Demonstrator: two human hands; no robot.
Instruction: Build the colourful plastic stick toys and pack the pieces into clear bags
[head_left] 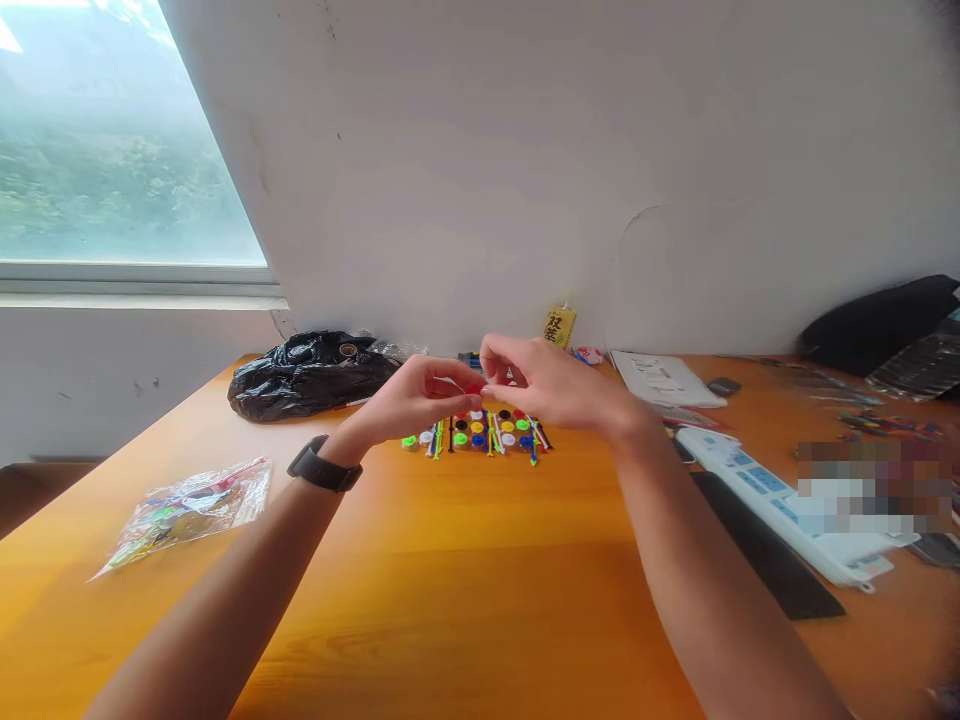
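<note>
Over the far middle of the wooden table, my left hand and my right hand meet with their fingertips touching. Both have thumb and fingers pinched together; whatever lies between them is too small or hidden to make out. A dark watch band circles my left wrist. Just below and behind the hands are rows of small coloured plastic discs, in green, yellow, blue, white, red and black. Thin plastic arrows lie among them. Part of this group is covered by my hands.
A clear bag of coloured pieces lies at left, a black plastic bag behind it. By the wall are a yellow packet and papers. At right sit a white power strip and a black mat.
</note>
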